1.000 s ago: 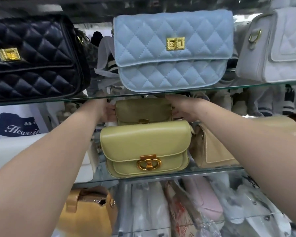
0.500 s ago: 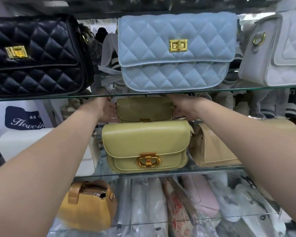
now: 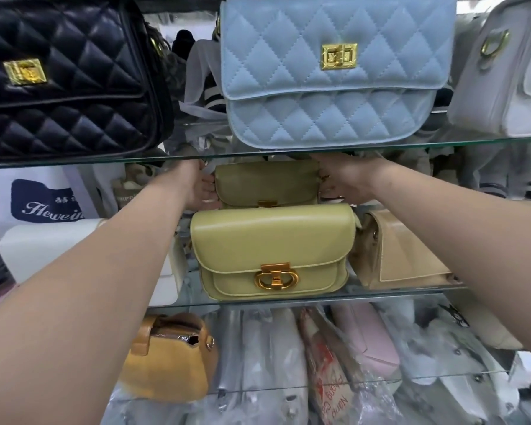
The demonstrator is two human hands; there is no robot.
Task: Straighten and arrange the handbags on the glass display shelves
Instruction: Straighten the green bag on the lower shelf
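Two yellow-green handbags stand one behind the other on the middle glass shelf [image 3: 288,299]. The rear yellow-green handbag [image 3: 265,184] is gripped at both ends: my left hand [image 3: 196,187] holds its left side, my right hand [image 3: 342,179] its right side. The front yellow-green handbag [image 3: 273,250], with a gold clasp, stands upright at the shelf's front edge and hides the rear bag's lower part. On the upper glass shelf [image 3: 196,154] stand a black quilted bag [image 3: 68,78], a light blue quilted bag [image 3: 331,72] and a white bag [image 3: 503,81].
A beige bag [image 3: 402,253] leans right of the front bag, a white bag [image 3: 43,246] stands at its left. Below, a mustard bag [image 3: 169,360] and several plastic-wrapped bags [image 3: 334,363] fill the lower shelf. A white carrier bag with a blue logo [image 3: 43,200] hangs at the left.
Both hands keep their hold on the rear bag's ends; the bag looks slightly more level. My view has shifted a little closer and to the right.
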